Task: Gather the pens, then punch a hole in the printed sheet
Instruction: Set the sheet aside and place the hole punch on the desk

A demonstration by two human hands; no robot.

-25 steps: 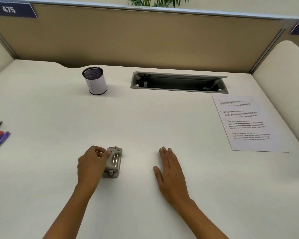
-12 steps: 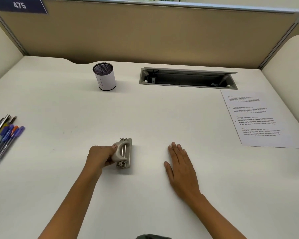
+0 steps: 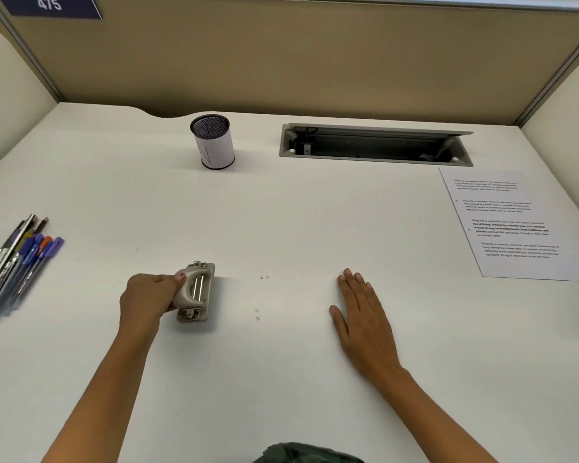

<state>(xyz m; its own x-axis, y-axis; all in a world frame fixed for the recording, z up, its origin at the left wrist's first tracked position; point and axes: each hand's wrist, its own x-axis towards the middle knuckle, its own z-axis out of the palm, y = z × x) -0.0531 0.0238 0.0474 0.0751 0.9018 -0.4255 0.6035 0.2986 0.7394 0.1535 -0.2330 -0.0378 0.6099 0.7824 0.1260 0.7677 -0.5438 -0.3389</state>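
Desk [image 3: 281, 212] is seen w/ nothing gathered yet. Printed sheet [image 3: 512, 225] lies flat at far right, no hole visible, well apart from the hole punch [image 3: 196, 292]. Pen cup [image 3: 213, 142] appears empty; pens [image 3: 17, 262] lie loose at left edge — both steps judged undone. Left hand [image 3: 147, 299] is wrapped on the punch; right hand [image 3: 361, 315] rests flat, holding nothing. 4 paper dots [image 3: 258, 314] lie between.

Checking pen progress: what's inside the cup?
The cup shows only its dark mesh inside; its bottom is hidden. The pens lie on the desk.
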